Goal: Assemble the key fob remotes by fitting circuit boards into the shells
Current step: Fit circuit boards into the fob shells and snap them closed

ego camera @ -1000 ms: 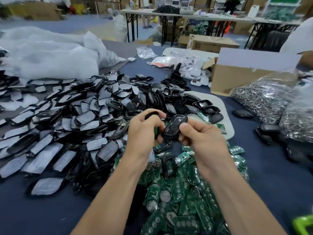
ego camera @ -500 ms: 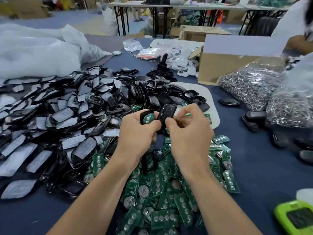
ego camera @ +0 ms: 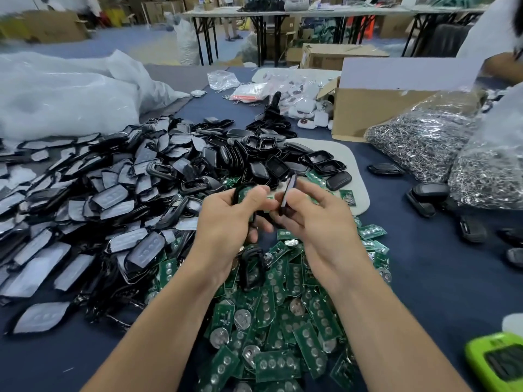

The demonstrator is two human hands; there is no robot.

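**Head view: holding two shell halves close together over the circuit boards**

Gripping a black shell half [ego camera: 240,193] in the left hand [ego camera: 226,224], fingers curled round its rim, with green showing inside it, seemingly a board, though partly hidden by the thumb. Pinching a second black shell half [ego camera: 288,193] in the right hand [ego camera: 317,219], turned edge-on and nearly upright, thumb and fingers closed on its lower end. Holding both pieces raised off the table, near each other but not joined, above the far edge of the pile of green circuit boards [ego camera: 283,329]. Reaching with both forearms across that pile, spreading from under the wrists toward the near edge of the view.

Working hard against a heap of black shells [ego camera: 113,193] on the left, crowding right up to the left wrist and leaving no bare cloth there. Facing a white pad [ego camera: 351,154] just beyond the fingertips, its rounded corner lying near the right hand, with more shells spilling onto it. Having open room only on the right: bare blue table cloth [ego camera: 424,278] running between the boards and a few loose black fobs [ego camera: 430,190]. Sitting beside bags of metal rings [ego camera: 424,142] and a cardboard box [ego camera: 368,114] closing off the far right, and a lime-green device [ego camera: 498,363] cut by the lower right corner.
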